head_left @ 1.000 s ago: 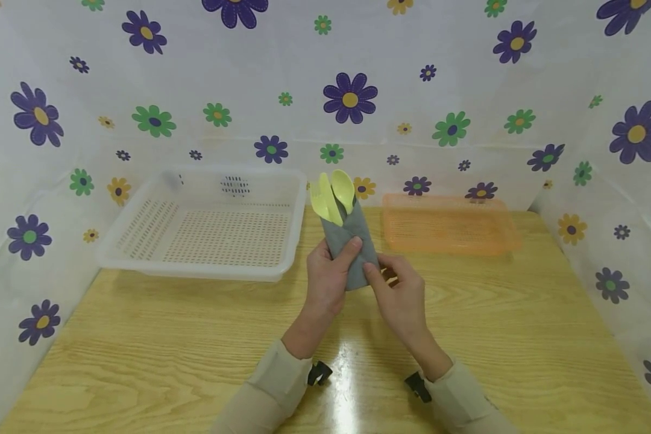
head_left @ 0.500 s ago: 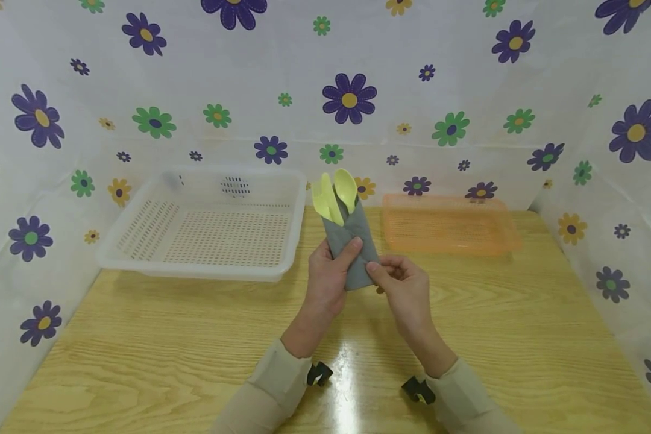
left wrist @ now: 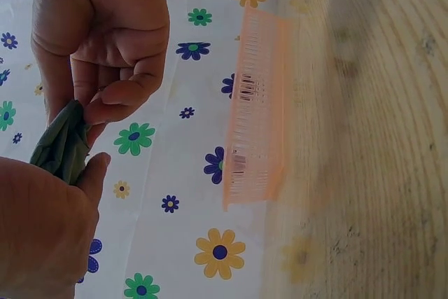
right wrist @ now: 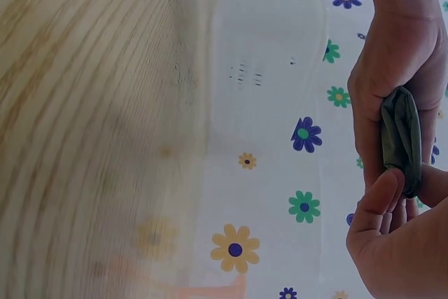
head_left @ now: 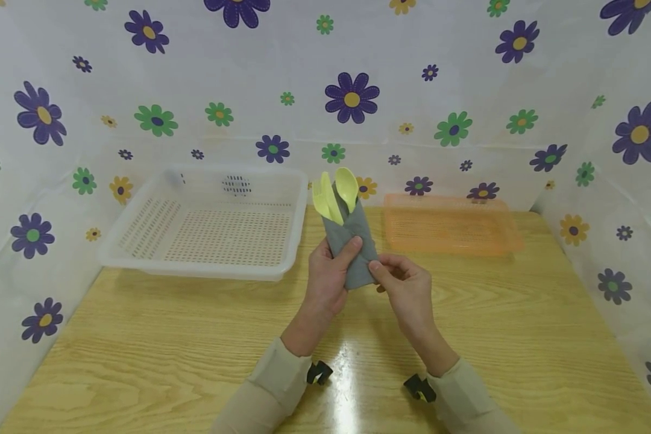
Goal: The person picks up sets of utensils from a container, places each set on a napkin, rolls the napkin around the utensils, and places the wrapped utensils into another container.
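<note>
A folded dark grey napkin [head_left: 360,226] is held up above the table in the head view, slightly tilted. From its top stick out a yellow fork [head_left: 320,200], a yellow knife [head_left: 331,202] and a yellow spoon [head_left: 346,187]; their handles are hidden in the cloth. My left hand [head_left: 328,274] grips the napkin from the left, thumb across its front. At the lower right edge my right hand [head_left: 407,289] pinches the cloth between thumb and fingers. Both wrist views show the folded bottom end of the napkin [left wrist: 64,143] between the two hands.
A white perforated basket [head_left: 195,271] stands on the wooden table [head_left: 195,337] at the back left. The lower orange basket [head_left: 450,247] is at the back right. A flower-printed sheet [head_left: 282,54] encloses the back and sides.
My right hand has shifted slightly to the right and up along the napkin's edge. The left hand keeps its grip, and the bundle has barely moved.
</note>
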A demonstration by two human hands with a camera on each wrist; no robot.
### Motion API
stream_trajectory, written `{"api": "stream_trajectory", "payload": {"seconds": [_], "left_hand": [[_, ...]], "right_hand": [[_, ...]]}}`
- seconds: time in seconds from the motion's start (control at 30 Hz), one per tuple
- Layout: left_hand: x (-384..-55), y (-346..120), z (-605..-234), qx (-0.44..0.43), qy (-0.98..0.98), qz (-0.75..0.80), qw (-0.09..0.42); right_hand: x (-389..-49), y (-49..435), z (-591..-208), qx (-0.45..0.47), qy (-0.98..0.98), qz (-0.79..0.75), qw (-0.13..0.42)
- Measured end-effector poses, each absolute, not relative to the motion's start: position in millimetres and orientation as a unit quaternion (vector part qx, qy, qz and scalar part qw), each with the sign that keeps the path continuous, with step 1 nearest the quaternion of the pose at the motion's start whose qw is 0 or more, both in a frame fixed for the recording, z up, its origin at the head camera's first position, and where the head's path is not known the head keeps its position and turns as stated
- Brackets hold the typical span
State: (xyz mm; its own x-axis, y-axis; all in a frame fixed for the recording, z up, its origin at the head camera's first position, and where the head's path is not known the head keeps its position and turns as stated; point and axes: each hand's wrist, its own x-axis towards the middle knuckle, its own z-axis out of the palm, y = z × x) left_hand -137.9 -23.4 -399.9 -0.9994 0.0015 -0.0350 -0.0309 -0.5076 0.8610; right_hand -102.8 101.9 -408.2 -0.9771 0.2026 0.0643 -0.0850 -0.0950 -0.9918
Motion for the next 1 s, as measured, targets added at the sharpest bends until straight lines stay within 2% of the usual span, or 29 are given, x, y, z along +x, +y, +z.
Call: {"api": "stream_trajectory", "payload": {"seconds": [0.33,0.77,1.0], "left_hand": [[-138.3,-25.5,-402.3,-0.004,0.484,0.875,0.015],[-138.3,-25.1,-401.0,0.001,0.503,0.864,0.001],[-136.7,-23.8,-402.7,0.012,0.51,0.86,0.018]], "right_hand": [[-104.6,102.1,-413.1,-0.019,-0.684,0.719,0.119],[-100.6,98.4,-416.8,0.036,-0.745,0.639,0.189],[-101.4,99.7,-417.8,0.068,-0.754,0.621,0.206]]}}
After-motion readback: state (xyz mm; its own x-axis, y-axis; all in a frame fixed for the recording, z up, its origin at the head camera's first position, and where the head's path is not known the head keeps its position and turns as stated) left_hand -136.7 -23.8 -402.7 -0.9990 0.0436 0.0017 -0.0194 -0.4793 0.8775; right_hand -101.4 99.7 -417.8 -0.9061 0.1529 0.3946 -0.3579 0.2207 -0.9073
